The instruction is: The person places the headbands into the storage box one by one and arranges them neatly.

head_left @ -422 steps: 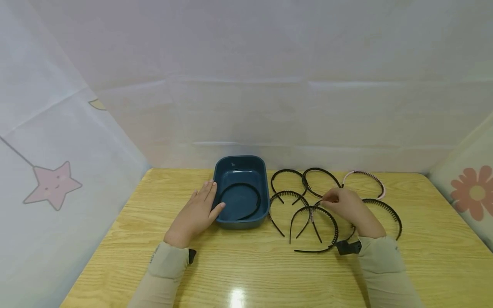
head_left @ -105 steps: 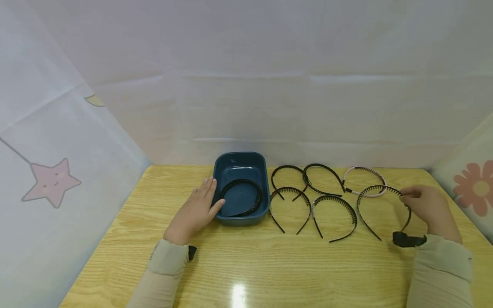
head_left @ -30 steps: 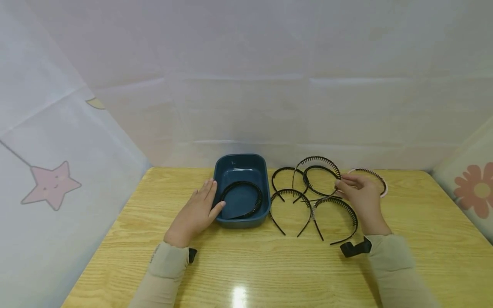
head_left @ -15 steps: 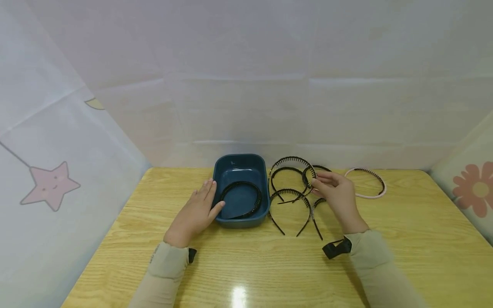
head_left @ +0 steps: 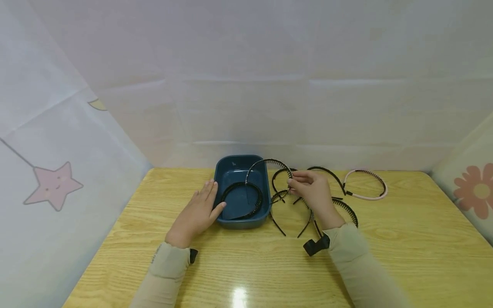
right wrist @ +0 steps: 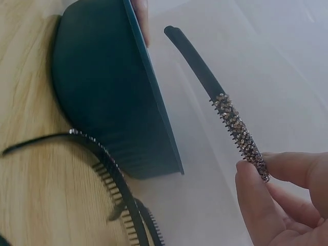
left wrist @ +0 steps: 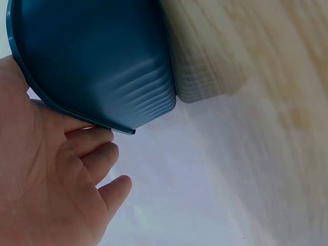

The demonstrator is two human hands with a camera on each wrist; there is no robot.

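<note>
My right hand (head_left: pixel 313 192) pinches a toothed black headband (right wrist: pixel 236 125) between thumb and fingers; glittery stones cover part of it. In the head view its far side reaches over the right rim of a dark blue rectangular basin (head_left: pixel 242 224). Inside that basin lie black headbands (head_left: pixel 259 201), overlapping, so I cannot tell how many. With fingers straight, my left hand (head_left: pixel 194 214) rests against the basin's left rim; the left wrist view shows the palm and fingers (left wrist: pixel 100 161) along the outside of the rim.
Right of the basin, several headbands lie on the wooden table (head_left: pixel 215 273), including a pink and black one (head_left: pixel 367 198) and a toothed black one (head_left: pixel 348 209). My right hand partly hides some. A white cloth (head_left: pixel 246 107) hangs behind the table.
Earlier, my right hand grips the glittery headband at the far right; it has since carried it left to the basin. The basin's headbands look thicker than at first. My left hand stays put.
</note>
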